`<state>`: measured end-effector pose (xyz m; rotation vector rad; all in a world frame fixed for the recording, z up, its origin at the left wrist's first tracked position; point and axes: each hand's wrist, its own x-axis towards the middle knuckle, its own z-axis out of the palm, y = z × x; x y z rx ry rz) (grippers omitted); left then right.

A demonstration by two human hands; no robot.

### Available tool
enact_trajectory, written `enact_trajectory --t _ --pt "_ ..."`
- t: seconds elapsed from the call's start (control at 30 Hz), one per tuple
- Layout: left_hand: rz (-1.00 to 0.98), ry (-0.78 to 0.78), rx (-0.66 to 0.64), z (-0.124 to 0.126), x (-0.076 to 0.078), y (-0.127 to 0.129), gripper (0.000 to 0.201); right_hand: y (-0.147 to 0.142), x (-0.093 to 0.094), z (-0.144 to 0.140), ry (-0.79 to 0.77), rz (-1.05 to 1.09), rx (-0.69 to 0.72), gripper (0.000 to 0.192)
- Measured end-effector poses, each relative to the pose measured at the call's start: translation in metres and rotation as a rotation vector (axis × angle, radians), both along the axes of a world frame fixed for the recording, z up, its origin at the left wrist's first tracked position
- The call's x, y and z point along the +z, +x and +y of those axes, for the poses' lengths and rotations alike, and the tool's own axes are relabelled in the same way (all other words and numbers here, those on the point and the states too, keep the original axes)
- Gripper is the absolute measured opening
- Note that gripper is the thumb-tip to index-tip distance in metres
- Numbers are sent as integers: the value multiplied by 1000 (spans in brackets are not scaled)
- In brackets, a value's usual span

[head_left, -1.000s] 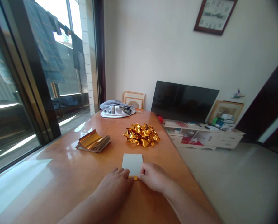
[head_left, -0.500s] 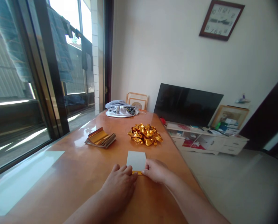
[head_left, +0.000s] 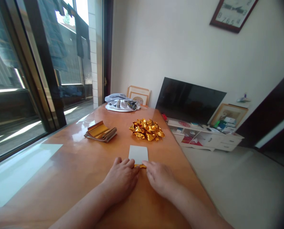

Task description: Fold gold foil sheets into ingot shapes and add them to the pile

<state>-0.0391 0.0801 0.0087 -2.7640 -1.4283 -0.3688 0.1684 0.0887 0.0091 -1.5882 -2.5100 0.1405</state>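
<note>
A sheet of gold foil paper (head_left: 138, 154) lies on the wooden table with its pale side up. Along its near edge a narrow gold strip is turned over. My left hand (head_left: 122, 174) has its fingers curled onto the left end of that strip. From the right, my right hand (head_left: 160, 178) grips the strip's other end between thumb and fingers, some of them hidden. Past the sheet sits a pile of folded gold foil pieces (head_left: 147, 129). A stack of foil sheets (head_left: 101, 132), the top one curling up gold, is to its left.
Bundled grey and white cloth (head_left: 122, 103) rests at the table's (head_left: 84, 171) far end. The table's right edge runs close beside my right arm. A television (head_left: 189, 98) stands on a white cabinet (head_left: 210, 141) beyond; a glass door is on the left.
My right hand has shifted from the sheet's right side down onto the folded strip, its fingers now reaching forward. My left hand keeps its place on the strip. The whole view has tilted slightly.
</note>
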Motion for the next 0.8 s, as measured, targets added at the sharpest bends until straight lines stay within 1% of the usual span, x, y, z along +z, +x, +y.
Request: enact_trajectory --t 0.07,0.17,0.3,0.47,0.67,0.8 --pt "8 1 -2 0 0 0 26 -9 1 -9 -23 -75 45 46" --pt "19 11 -5 -1 1 0 29 -15 1 -15 -45 -187 5 48" --pt "19 7 -7 -2 3 0 29 -11 -1 -17 -45 -278 -42 55" --pt "13 5 -9 -2 3 0 28 -3 -1 -21 -61 -306 -109 54" --pt "6 1 -8 -4 2 1 30 -2 -1 -23 -54 -287 -142 54" --pt "-5 -3 -3 -5 3 3 41 -5 0 -23 -56 -287 -149 52"
